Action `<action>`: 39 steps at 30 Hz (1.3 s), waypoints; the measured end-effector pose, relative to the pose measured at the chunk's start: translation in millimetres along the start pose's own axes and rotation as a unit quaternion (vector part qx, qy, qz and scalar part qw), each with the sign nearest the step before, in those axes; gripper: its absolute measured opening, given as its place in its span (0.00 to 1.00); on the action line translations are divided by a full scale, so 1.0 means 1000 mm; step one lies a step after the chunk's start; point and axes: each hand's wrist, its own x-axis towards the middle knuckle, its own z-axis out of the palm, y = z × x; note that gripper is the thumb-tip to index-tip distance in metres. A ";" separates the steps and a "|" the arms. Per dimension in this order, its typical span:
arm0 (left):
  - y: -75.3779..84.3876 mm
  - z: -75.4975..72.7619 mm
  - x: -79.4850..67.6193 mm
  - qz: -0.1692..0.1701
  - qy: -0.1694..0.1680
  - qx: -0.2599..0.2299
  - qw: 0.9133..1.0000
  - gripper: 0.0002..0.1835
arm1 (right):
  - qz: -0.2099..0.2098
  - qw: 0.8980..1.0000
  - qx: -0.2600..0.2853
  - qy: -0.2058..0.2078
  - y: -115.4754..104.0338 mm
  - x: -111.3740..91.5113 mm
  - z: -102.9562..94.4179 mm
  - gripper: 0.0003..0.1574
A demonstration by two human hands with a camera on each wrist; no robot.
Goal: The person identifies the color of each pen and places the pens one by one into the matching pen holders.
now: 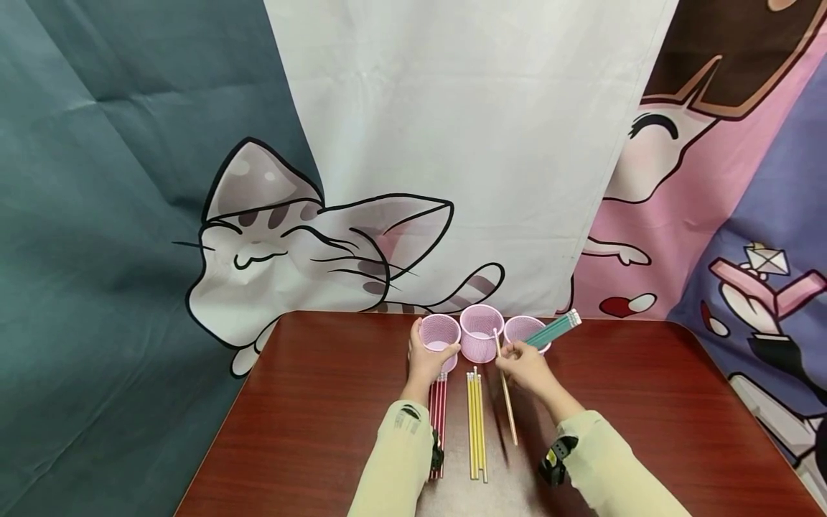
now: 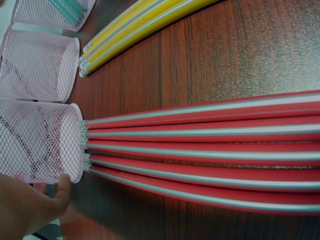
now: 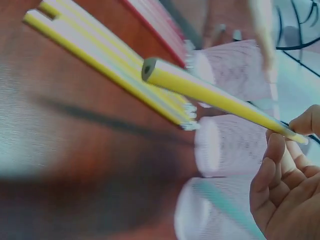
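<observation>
My left hand (image 1: pixel 426 361) holds the left pink mesh pencil cup (image 1: pixel 450 364) by its side, fingers and thumb around it. Between the thumb and fingers of my right hand (image 1: pixel 526 368) a yellow pencil (image 3: pixel 212 98) is pinched near its eraser end, raised and slanting over the table in front of the middle pink mesh cup (image 1: pixel 479 350). Several yellow pencils (image 1: pixel 476 431) lie side by side below that cup. A row of red pencils (image 2: pixel 200 131) lies in front of the left cup, partly covered by my left wrist in the head view.
Beside my right hand, the right pink mesh cup (image 1: pixel 522 326) contains several green pencils (image 1: pixel 554 329) leaning to the right. The three cups stand in a row near the back edge of the brown wooden table (image 1: pixel 310 416). A printed cartoon curtain (image 1: pixel 491 143) hangs behind.
</observation>
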 end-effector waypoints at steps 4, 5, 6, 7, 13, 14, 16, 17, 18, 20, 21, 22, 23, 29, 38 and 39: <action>0.000 0.000 0.000 -0.002 -0.001 0.000 1.000 0.53 | -0.025 1.000 -0.011 -0.001 -0.018 0.009 -0.014 0.10; 0.000 0.000 0.000 -0.001 -0.001 0.001 1.000 0.54 | -0.028 1.000 -0.011 -0.001 -0.023 0.012 -0.018 0.10; 0.000 0.000 0.000 0.001 0.000 0.001 1.000 0.54 | -0.030 0.999 -0.010 0.001 -0.027 0.014 -0.021 0.10; 0.000 0.000 0.000 -0.001 -0.001 0.002 1.000 0.54 | -0.033 0.999 -0.016 0.004 -0.031 0.016 -0.024 0.10; -0.001 -0.001 0.001 -0.003 -0.002 0.000 1.000 0.54 | -0.044 0.999 -0.007 0.009 -0.054 0.029 -0.036 0.12; -0.001 -0.001 0.000 -0.002 -0.001 -0.001 1.000 0.54 | -0.046 0.999 -0.007 0.009 -0.058 0.031 -0.037 0.12; -0.001 0.000 0.000 0.000 0.000 -0.003 1.000 0.54 | -0.049 0.999 -0.006 0.013 -0.065 0.034 -0.039 0.12; -0.001 0.000 0.000 0.001 0.001 -0.003 1.000 0.53 | -0.050 0.999 -0.006 0.015 -0.069 0.036 -0.040 0.12; -0.001 0.000 0.000 -0.001 0.000 -0.006 1.000 0.53 | -0.052 0.998 -0.008 0.017 -0.072 0.037 -0.041 0.12; 0.000 0.000 -0.001 -0.003 0.000 -0.006 1.000 0.53 | -0.057 0.998 -0.002 0.024 -0.078 0.041 -0.044 0.12; 0.000 0.000 -0.001 -0.002 0.001 -0.006 1.000 0.53 | -0.060 0.998 -0.003 0.030 -0.081 0.043 -0.045 0.11; 0.000 0.000 -0.001 -0.005 -0.001 -0.004 1.000 0.53 | -0.064 0.997 -0.006 0.036 -0.084 0.046 -0.047 0.11; 0.000 0.000 -0.001 -0.002 0.001 -0.003 1.000 0.53 | -0.066 0.997 -0.007 0.040 -0.087 0.048 -0.049 0.11; 0.001 0.000 0.000 -0.003 -0.002 -0.001 1.000 0.53 | -0.077 0.994 0.000 0.073 -0.099 0.057 -0.055 0.11; 0.001 0.000 -0.002 0.002 0.001 0.004 1.000 0.53 | -0.103 0.990 -0.012 0.099 -0.086 0.056 -0.048 0.07; 0.001 -0.001 -0.002 0.004 0.002 0.003 1.000 0.53 | -0.103 0.990 -0.018 0.100 -0.083 0.056 -0.047 0.07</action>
